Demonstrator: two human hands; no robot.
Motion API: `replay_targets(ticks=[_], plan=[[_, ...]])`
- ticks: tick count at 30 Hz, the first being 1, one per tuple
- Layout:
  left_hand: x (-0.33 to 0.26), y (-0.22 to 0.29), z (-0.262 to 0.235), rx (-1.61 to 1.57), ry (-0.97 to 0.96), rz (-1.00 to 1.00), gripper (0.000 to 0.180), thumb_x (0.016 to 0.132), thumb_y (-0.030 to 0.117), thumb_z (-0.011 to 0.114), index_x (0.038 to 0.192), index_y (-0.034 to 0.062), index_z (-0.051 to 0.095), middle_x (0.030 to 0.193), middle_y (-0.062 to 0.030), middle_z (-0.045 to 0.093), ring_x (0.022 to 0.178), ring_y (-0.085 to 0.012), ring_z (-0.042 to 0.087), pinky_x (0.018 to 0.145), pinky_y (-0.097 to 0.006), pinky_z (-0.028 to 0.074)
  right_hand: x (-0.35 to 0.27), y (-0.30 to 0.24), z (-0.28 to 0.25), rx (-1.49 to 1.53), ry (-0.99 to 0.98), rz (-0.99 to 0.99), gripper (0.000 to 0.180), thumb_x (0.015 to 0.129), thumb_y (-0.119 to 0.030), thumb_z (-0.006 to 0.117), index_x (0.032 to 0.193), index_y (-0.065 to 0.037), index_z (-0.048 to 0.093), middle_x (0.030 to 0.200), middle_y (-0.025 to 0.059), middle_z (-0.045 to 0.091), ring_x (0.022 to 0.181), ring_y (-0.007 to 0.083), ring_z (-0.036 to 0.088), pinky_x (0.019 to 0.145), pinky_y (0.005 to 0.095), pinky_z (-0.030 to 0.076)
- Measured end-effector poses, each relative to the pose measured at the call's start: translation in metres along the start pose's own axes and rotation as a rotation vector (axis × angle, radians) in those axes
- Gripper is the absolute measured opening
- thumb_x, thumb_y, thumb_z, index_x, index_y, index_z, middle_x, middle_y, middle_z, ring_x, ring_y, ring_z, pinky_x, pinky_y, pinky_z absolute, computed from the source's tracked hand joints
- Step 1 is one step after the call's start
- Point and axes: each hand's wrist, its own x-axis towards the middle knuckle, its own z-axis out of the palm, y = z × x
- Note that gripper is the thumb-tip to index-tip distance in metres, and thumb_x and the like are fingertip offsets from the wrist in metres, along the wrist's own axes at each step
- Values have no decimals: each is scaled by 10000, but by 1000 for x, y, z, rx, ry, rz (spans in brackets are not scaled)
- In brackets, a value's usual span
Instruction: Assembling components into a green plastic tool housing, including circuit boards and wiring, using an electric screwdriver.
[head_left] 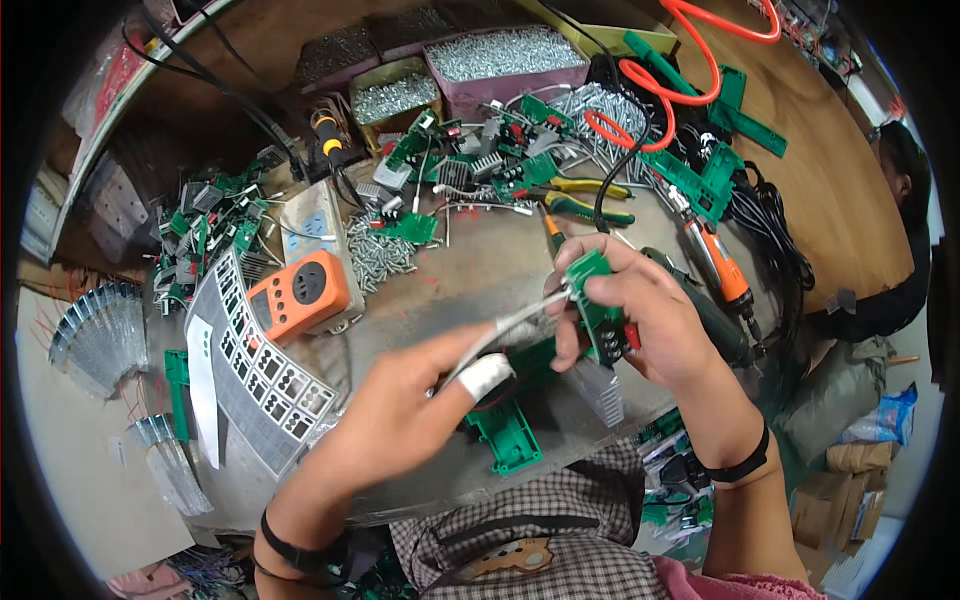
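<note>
My right hand (665,320) grips a green circuit board (588,268) by its edges, above the near part of the bench. A finned metal heat sink (600,393) sits at the board's lower end, beside a black terminal block and a small red part. Between the thumb and fingers of my left hand (395,400) runs a pale grey cable (515,318), whose far end meets the board. White wrapping covers the left thumb and another fingertip. Below the hands lies an open green plastic housing (508,440), partly hidden by the left hand and the heat sink.
Heaped circuit boards (470,165) and loose screws (380,255) lie behind. An orange socket meter (305,292) and a label sheet (255,370) are left. Pliers (590,207), an orange electric screwdriver (722,262) and a coiled red hose (665,90) lie right. Screw bins (505,60) line the back.
</note>
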Motion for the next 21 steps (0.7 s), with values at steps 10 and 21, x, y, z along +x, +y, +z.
replay_targets(ticks=[10,21], plan=[[-41,6,6,774,58,107,576,740,2,686,1311,75,658,815,-77,597,714,-255,607,641,-373,470,-15,24,20,-452,177,48,186,867,-88,801,1034,-30,745,903,-10,720,791,40,628,714,210,510],[-21,8,7,466,72,-5,560,814,-28,696,1361,9,583,1013,-92,714,836,-260,579,794,-367,495,-50,20,-4,-970,285,-344,248,847,53,731,1080,-30,716,992,43,711,885,102,667,759,242,535]])
